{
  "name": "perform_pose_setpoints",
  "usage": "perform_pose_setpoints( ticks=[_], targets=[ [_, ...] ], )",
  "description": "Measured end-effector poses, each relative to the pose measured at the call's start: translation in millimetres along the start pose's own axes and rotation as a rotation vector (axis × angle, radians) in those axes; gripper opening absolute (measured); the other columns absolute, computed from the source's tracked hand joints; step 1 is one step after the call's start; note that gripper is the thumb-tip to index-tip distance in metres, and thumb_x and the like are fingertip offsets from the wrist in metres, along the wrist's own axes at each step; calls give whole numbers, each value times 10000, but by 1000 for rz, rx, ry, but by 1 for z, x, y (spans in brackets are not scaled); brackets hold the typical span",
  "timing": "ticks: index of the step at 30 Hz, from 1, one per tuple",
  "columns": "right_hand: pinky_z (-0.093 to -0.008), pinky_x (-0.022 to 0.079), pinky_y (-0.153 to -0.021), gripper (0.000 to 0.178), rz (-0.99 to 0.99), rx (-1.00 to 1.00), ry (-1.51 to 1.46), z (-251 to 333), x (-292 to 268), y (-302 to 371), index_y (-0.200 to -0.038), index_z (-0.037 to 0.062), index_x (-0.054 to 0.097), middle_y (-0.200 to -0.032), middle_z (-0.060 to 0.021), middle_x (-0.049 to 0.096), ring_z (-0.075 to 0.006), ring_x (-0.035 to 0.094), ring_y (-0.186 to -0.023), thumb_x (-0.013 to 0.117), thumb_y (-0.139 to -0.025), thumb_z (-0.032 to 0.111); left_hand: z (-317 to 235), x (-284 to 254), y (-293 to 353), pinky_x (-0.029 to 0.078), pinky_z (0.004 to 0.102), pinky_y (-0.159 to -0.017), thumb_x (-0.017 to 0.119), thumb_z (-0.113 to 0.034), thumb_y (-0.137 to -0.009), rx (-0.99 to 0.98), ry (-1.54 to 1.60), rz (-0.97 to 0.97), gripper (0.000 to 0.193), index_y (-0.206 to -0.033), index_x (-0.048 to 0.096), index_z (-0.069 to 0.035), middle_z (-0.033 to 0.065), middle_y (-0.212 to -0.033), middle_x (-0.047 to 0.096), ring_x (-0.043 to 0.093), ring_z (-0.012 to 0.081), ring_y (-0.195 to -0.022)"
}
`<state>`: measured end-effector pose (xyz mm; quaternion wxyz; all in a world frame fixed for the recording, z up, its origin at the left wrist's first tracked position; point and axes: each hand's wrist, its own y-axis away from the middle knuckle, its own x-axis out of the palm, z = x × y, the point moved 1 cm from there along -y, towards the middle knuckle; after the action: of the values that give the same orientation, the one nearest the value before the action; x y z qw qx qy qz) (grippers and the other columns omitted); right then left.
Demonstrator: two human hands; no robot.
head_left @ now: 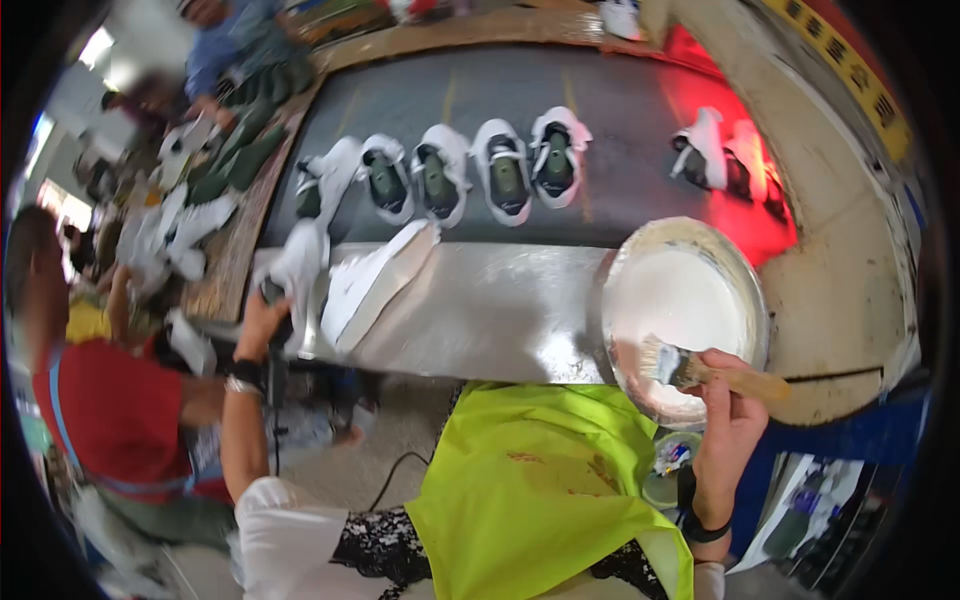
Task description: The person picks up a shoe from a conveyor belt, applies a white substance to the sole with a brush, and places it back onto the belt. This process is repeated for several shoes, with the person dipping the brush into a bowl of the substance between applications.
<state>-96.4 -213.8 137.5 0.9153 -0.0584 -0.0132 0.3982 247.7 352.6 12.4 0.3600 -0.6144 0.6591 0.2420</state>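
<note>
Gripping a brush [688,371] by its handle [758,383], the right hand [730,405] is holding its bristles [656,360] leftward over the bowl [738,265]; well left of the bowl, the left hand [260,325] is grasping a white shoe [301,262]. Nearer to that hand than to the bowl, a second shoe [372,285] is lying tilted on the surface [500,315], its long axis slanting away and rightward.

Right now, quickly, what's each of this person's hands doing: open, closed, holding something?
Left hand: closed, holding a white shoe.
Right hand: closed, holding a brush.
</note>
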Motion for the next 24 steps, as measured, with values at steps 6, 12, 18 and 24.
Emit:
perform_pose_setpoints(
  ticks=[6, 12, 18, 24],
  targets=[
    [-255, 527, -774, 147, 84, 64, -64, -5, 6, -19, -1032, -66, 615, -1074, -94, 592, -128, 587, -913, 521, -951, 14, -71, 8, -26, 489, 351, -874, 740, -264, -809, -262, -588, 472, 649, -1331, 469, 12, 187, -1122, 652, 628, 256, -1043],
    [-255, 517, -771, 140, 12, 145, -130, -22, -4, -44, -1010, -78, 608, -1083, -93, 599, -131, 598, -892, 528, -951, 20, -321, 177, -96, 473, 351, -912, 746, -331, -808, 527, 44, 351, 682, -1348, 465, -23, 181, -1238, 612, 621, 259, -1071],
    [-252, 512, -765, 129, -94, 119, -12, -22, -26, -61, -1004, -76, 612, -1047, -97, 614, -126, 598, -854, 529, -936, -4, -401, 430, -175, 473, 414, -928, 777, -512, -671, 25, -18, 280, 1071, -1348, 242, 123, 373, -1167, 545, 578, 409, -1116],
    [-232, 488, -740, 136, -76, 97, -1, -23, -33, -63, -1025, -50, 619, -1024, -71, 618, -99, 579, -845, 538, -942, 20, -369, 418, -180, 508, 338, -613, 855, -263, -677, -117, 527, 337, 643, -1129, 515, 43, 108, -950, 622, 610, 181, -797]
  ],
)
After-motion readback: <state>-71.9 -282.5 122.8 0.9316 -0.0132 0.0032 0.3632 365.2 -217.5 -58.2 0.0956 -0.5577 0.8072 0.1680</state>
